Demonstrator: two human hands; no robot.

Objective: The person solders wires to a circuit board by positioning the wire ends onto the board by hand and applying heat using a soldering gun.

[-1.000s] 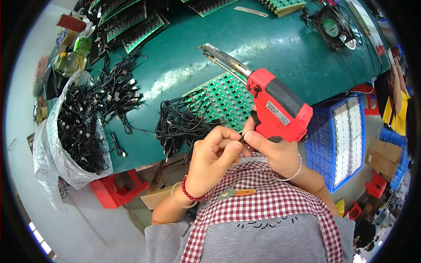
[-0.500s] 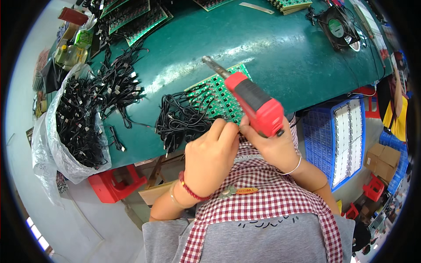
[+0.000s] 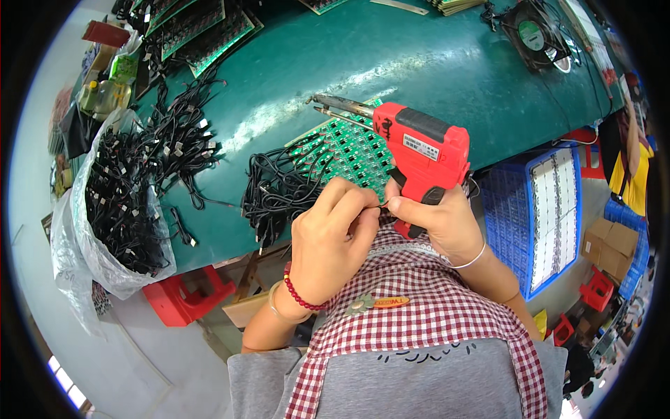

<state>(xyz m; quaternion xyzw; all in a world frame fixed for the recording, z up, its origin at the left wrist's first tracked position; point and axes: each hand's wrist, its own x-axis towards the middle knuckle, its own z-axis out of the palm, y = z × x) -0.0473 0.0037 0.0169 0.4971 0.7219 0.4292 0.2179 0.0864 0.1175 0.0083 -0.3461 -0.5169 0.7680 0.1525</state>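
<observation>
- Head view, the grip: the right hand [image 3: 438, 222] is wrapped around the handle of a red soldering gun [image 3: 419, 150], fingers closed on it, while its thumb and forefinger also meet the left hand's fingertips just below the gun.
- The left hand [image 3: 331, 241] has its fingers pinched together on something thin and dark, seemingly a wire end; the piece itself is too small to make out, so I cannot tell just what is clamped there.
- The soldering gun sits raised over the near edge of the green table [image 3: 433, 63], its metal tip pointing up-left and ending over a panel of green circuit boards [image 3: 342, 146] lying flat on the table.
- Just left of that panel lies a tangle of black cables [image 3: 276, 188], touching its edge. More black cables spread further left, and a clear plastic bag [image 3: 105, 209] hanging off the table's left edge is full of them.
- At the far right stands a blue crate [image 3: 537, 209], below table level; a small black fan [image 3: 534, 31] rests on the table's far corner.
- What could go wrong, as I judge it: the tip hangs close above the boards and cables, so a slip of the wrist could let it touch cable insulation or a board. Both hands work the small piece right beside the gun, so fingers near a heated tip risk a burn, and the pinched piece could drop into the lap.
</observation>
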